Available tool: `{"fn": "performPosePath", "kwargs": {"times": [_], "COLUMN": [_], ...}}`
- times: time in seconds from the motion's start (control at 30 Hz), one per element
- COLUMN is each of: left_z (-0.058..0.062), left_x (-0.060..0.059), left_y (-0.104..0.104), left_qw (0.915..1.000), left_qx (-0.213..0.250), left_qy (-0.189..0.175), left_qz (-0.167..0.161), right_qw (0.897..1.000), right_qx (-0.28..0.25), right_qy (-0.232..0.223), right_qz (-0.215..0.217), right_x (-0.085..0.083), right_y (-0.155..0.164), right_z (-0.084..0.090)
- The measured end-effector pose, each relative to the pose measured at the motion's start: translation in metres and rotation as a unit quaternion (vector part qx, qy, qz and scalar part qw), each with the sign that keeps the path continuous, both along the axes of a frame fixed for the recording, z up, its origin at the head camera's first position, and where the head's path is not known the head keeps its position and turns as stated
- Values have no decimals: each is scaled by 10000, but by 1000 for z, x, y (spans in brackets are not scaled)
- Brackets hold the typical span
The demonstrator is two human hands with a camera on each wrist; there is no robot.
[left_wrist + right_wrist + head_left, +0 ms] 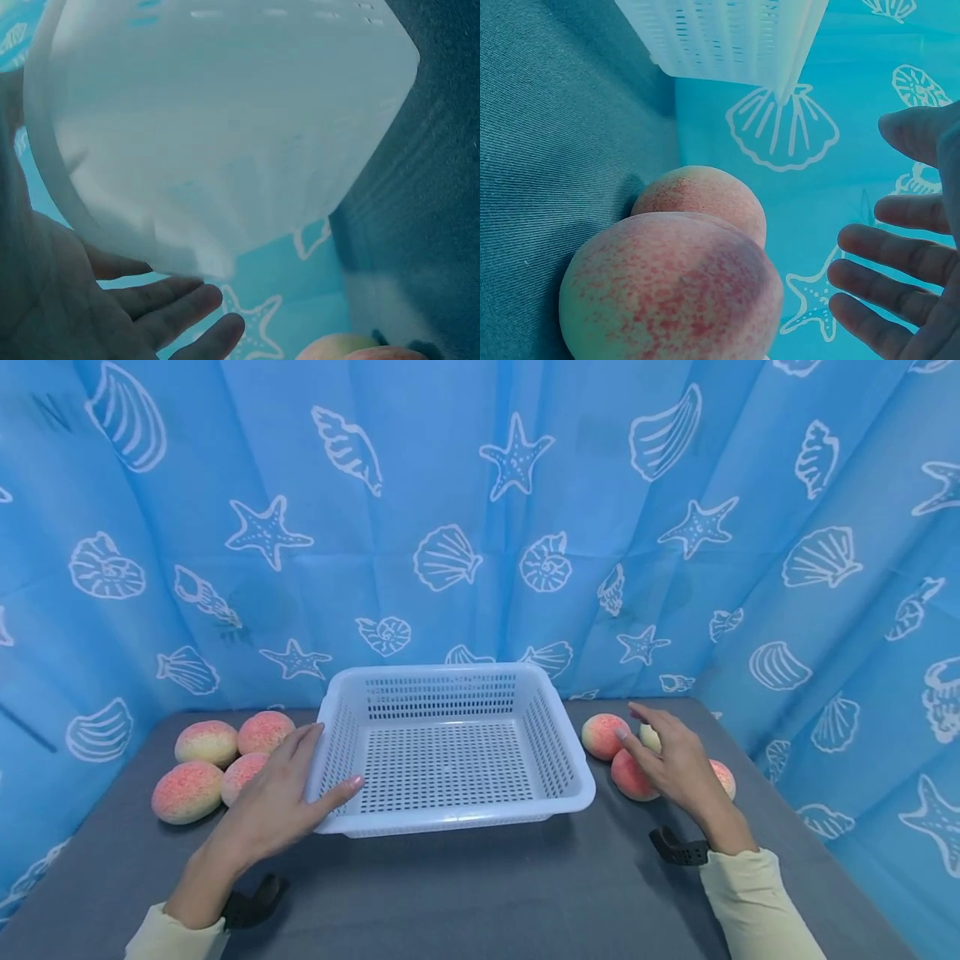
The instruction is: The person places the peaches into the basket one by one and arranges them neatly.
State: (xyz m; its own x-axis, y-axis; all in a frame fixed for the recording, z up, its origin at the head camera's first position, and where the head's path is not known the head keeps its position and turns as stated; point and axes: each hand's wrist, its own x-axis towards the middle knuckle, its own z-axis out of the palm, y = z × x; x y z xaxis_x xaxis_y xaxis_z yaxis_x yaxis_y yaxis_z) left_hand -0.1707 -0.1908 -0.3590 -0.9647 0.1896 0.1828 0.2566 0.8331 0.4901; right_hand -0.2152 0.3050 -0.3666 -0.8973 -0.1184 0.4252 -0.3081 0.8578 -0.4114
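Note:
A white perforated basket (450,814) stands empty in the middle of the grey table (465,893). My left hand (318,764) lies against its front left corner, fingers straight along the side wall and thumb on the front rim. In the left wrist view the open palm (150,307) sits beside the basket (225,135). My right hand (645,731) hovers open over a cluster of pink-yellow peaches (632,774) to the right of the basket. The right wrist view shows relaxed fingers (885,262) apart from two peaches (671,292), holding nothing.
Several more peaches (206,742) lie in a group left of the basket, close to my left hand. A blue curtain (480,527) printed with shells and starfish closes in the back and both sides. Bare grey tabletop stretches along the front.

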Motion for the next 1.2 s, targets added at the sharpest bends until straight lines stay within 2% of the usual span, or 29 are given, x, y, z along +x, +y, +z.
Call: {"fn": "performPosePath", "kwargs": {"times": [0.07,0.2,0.37,0.6,0.83,1.03,1.2], "left_z": [-2,-8,-14,-15,-13,-13,-13], "left_x": [1,1,0,0,1,1,1], "left_y": [2,3,2,0,1,1,1], "left_qw": [10000,9997,9991,9993,9982,9979,9979], "left_qx": [-60,116,253,49,-109,-122,-68], "left_qy": [-14,39,-100,-338,-590,-637,-635], "left_qz": [-2,-225,-320,-139,10,47,52], "right_qw": [9999,9992,9983,9943,9845,9733,9675], "right_qx": [-80,-210,-451,-972,-1343,-1720,-1681], "right_qy": [79,311,377,-165,-539,-1197,-1718], "right_qz": [57,140,-17,-408,-993,-940,-785], "right_x": [0,1,2,4,2,2,1], "right_y": [2,9,21,47,76,101,111], "right_z": [0,1,5,5,-7,-24,-37]}}
